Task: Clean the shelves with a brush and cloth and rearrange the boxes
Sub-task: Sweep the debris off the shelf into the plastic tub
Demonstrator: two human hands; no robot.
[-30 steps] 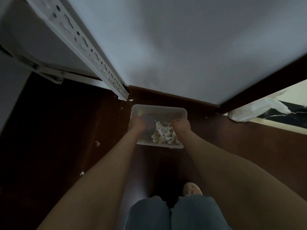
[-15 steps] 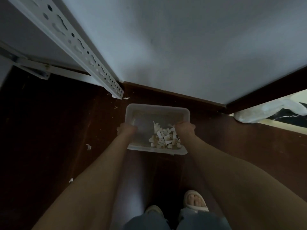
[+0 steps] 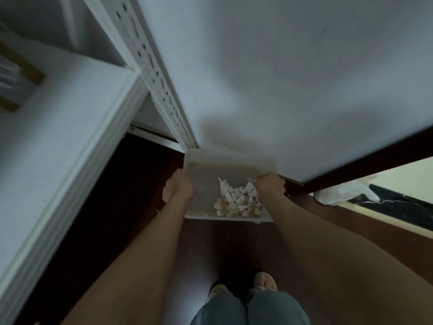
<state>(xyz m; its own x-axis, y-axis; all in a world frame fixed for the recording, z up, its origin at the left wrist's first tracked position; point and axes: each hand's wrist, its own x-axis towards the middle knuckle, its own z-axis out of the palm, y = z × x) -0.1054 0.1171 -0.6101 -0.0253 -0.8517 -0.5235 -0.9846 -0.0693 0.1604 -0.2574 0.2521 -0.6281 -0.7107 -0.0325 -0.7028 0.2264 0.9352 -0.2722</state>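
A shallow translucent plastic box [image 3: 206, 165] is held above the dark wooden floor, close to the white wall. Several small white and tan scraps [image 3: 236, 202] lie piled in its right half. My left hand [image 3: 178, 188] grips the box's left rim and my right hand [image 3: 270, 186] grips its right rim. To the left stands the white metal shelf unit, with a shelf board [image 3: 58, 118] and a perforated upright [image 3: 150, 66]. No brush or cloth is in view.
A white plastic bag [image 3: 344, 193] lies at the right by a pale threshold with a dark strip. A dark skirting board [image 3: 365, 165] runs along the wall. Blurred items [image 3: 16, 73] sit on the shelf at far left. My feet [image 3: 264, 281] stand below the box.
The box has risen from the floor, held in both hands, and looms larger. The view has swung so the shelf board now fills the left side.
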